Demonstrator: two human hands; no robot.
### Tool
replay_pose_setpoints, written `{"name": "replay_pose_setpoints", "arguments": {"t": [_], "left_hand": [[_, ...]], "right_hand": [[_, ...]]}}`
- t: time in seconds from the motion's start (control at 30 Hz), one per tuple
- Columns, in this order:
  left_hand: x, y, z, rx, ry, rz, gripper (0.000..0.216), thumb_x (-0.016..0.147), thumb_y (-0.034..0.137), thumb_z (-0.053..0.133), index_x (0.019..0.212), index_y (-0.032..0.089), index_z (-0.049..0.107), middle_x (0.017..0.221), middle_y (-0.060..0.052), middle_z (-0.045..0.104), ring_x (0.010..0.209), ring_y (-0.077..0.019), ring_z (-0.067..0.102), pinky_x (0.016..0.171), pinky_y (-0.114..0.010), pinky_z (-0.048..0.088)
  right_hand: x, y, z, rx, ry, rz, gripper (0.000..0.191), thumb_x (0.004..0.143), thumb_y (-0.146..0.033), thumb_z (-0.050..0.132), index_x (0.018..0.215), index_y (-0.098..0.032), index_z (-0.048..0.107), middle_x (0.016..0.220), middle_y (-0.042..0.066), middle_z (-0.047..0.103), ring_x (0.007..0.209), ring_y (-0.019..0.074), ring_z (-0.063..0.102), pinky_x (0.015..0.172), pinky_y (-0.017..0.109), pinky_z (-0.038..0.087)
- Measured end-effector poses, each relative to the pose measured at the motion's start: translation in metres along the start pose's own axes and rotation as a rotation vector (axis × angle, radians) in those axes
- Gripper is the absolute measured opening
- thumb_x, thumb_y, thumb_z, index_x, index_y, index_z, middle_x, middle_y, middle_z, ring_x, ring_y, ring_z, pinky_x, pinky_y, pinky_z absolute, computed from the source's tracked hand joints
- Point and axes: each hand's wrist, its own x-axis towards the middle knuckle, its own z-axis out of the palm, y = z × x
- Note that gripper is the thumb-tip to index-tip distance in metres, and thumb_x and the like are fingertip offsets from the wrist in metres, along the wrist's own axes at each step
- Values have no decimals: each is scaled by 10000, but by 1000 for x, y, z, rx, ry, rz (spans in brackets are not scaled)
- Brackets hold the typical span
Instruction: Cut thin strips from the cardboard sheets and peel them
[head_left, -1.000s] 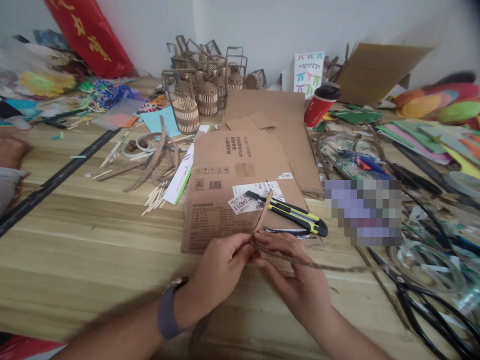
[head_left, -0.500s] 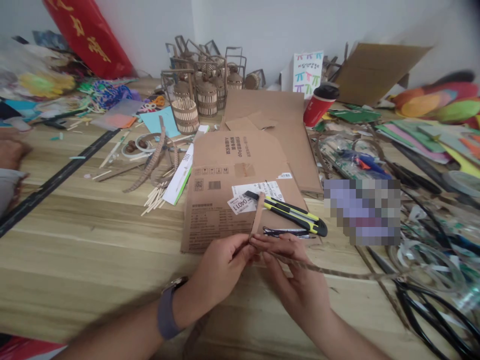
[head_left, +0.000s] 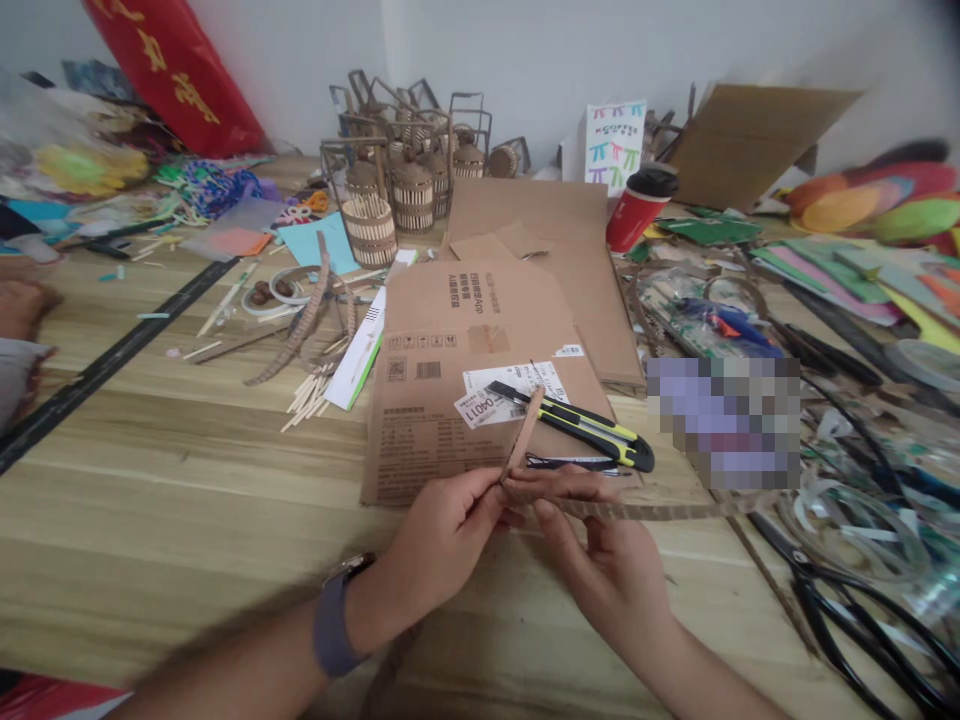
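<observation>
Cardboard strip (head_left: 526, 432) is pinched at its bend by left hand (head_left: 441, 540) and right hand (head_left: 609, 562); folding judged underway, firm fingertip pressure needed next.

Patch (head_left: 724, 422) right of knife (head_left: 577, 425): pixelated, unreadable. Scissors (head_left: 784, 555) further right: cut by frame edge. Far left: another person's hand (head_left: 22, 303) cropped. Below knife: strip (head_left: 637, 510) fold hidden by left hand (head_left: 442, 545).

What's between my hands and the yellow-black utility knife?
Head view: between left hand, right hand and utility knife lies the edge of the flattened cardboard box with a thin dark loop on it; the pinched cardboard strip rises across that gap.
</observation>
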Motion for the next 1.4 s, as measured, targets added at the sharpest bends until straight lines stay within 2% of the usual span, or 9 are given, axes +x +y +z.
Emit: {"name": "replay_pose_setpoints", "arguments": {"t": [0.13,0.27,0.37,0.5,0.67,0.87,1.13,1.3,1.4], "left_hand": [[-2,3,1,147,72,43,290,947,265,423,864,164,682,771,-24,703,714,-154,639,639,-209,456],[-3,1,2,144,103,44,295,933,242,422,795,164,671,714,-16,691,670,-145,640,605,-200,445],[-2,0,2,102,98,50,276,917,205,434,853,175,701,747,-9,718,690,-142,676,629,-195,468],[-2,0,1,72,71,16,281,926,216,440,950,186,719,777,-8,735,721,-149,698,653,-207,484],[-1,2,1,61,66,3,250,917,256,481,937,179,717,840,-18,744,785,-164,688,696,-219,491],[-1,5,2,47,143,-41,253,861,211,464,746,170,686,715,-4,712,684,-147,659,610,-201,468],[-1,2,1,-23,107,-68,239,851,223,465,782,165,687,731,-18,720,682,-159,684,626,-220,493],[0,4,0,-31,91,-43,226,863,232,491,868,170,709,815,-19,736,760,-163,690,678,-220,505],[0,5,0,1,110,-46,247,856,213,473,827,170,715,766,-12,732,723,-152,683,654,-209,493]], "right_hand": [[-3,1,4,-185,-14,-178,130,851,-211,665,935,-266,582,1007,22,757,1054,244,671,863,413,471],[-4,-1,6,-261,-25,-224,146,889,-132,598,967,-253,573,1015,25,763,994,208,696,878,403,428],[-3,-2,3,-181,-6,-151,159,911,-163,569,1037,-258,595,982,27,765,910,200,717,835,389,478],[-1,0,0,-81,7,-1,166,916,-188,553,1027,-266,649,958,29,763,935,211,711,794,369,543],[-1,0,3,-118,21,-90,189,886,-174,592,1037,-278,639,966,13,768,892,208,726,823,383,521],[-3,-5,8,-113,6,-161,254,850,-121,629,1051,-276,611,981,16,771,893,211,730,857,404,497],[-1,-1,2,267,-94,265,175,932,-234,535,970,-241,705,996,63,765,935,217,726,785,336,602],[-4,0,3,162,-34,125,160,888,-195,596,989,-265,698,1000,38,760,989,206,706,867,354,581],[-2,-3,3,136,-20,69,183,867,-168,609,993,-271,694,960,22,762,957,197,712,872,354,575]]}}
